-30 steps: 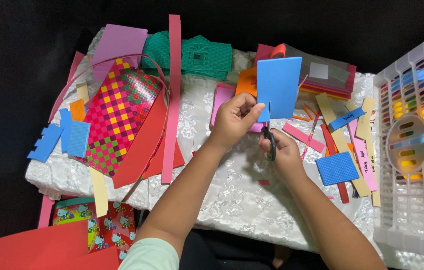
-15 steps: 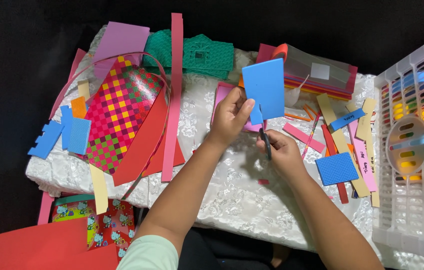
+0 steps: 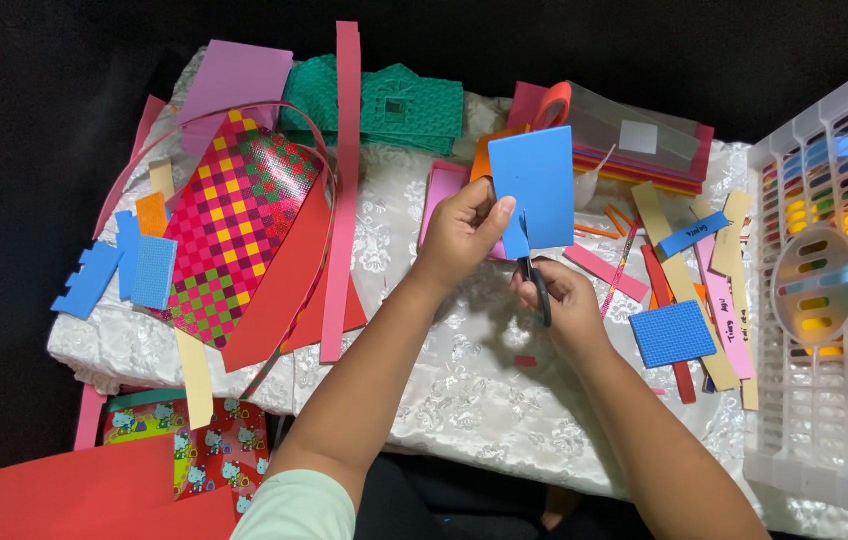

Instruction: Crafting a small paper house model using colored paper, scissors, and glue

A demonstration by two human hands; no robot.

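The left hand [image 3: 459, 235] pinches the blue sheet [image 3: 536, 188] upright just above the right hand [image 3: 559, 305], which grips black scissors [image 3: 534, 282] pointing up into its lower edge.

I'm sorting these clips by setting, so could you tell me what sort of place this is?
Probably a home or classroom craft table. The left hand holds a blue foam sheet while the right hand works scissors; coloured paper strips and a woven paper mat lie on the cloth-covered table.
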